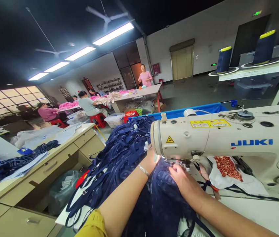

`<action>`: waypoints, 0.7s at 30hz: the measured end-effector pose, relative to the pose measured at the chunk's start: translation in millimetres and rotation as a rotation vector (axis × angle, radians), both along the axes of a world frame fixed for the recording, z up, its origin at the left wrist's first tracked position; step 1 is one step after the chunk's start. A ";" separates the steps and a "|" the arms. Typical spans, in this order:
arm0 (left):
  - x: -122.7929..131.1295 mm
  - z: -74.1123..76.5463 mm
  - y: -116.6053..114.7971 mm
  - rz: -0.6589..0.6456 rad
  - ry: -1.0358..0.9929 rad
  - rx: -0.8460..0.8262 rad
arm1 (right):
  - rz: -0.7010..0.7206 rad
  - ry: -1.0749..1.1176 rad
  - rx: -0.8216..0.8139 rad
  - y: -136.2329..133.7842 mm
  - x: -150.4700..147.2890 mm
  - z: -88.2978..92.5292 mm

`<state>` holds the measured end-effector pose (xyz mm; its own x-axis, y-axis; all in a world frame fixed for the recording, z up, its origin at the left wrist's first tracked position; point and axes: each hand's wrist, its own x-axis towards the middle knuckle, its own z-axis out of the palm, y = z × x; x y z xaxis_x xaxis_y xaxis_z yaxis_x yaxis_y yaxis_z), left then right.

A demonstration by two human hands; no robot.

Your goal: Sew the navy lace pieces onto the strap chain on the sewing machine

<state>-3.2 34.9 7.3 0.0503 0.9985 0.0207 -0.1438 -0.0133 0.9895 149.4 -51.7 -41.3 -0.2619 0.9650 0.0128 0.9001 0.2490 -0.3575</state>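
Note:
A cream JUKI sewing machine (228, 138) stands before me. Dark navy lace fabric (164, 197) lies under its needle area (180, 162). My right hand (182, 177) rests on the fabric just in front of the needle, fingers curled and pressing the cloth. My left hand (151, 159), with a thin bracelet at the wrist, reaches behind the machine head; its fingers are hidden by the machine. A big pile of navy lace pieces (119, 151) is heaped to the left of the machine.
A bag of red patterned bits (226, 168) lies under the machine arm. Two navy thread cones (265, 46) stand on a rack. A desk with drawers (55, 161) is to my left. Other people (88, 105) sit and stand at far tables.

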 end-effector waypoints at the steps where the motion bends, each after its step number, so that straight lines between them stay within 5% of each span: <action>1: -0.6 1.8 1.0 -0.024 0.049 0.043 | -0.006 -0.020 -0.015 -0.4 -0.7 2.5; 7: -8.6 12.7 -30.7 -0.111 0.339 0.311 | -0.001 -0.128 -0.057 -5.1 -3.3 21.5; 12: -16.0 12.9 -63.4 -0.255 0.882 0.592 | -0.004 -0.145 -0.043 -5.7 1.6 28.5; 17: -16.7 9.2 -49.2 -0.588 1.213 0.731 | -0.030 -0.062 0.089 1.0 16.2 22.0; 21: -15.4 -2.9 -31.9 -0.485 1.388 0.809 | -0.018 -0.043 0.088 5.6 22.7 18.6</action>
<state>-18.6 3.1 4.4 0.7494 0.6413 0.1649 0.6295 -0.7672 0.1229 172.1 -46.0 -22.7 -0.2467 0.9652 0.0867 0.9186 0.2614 -0.2963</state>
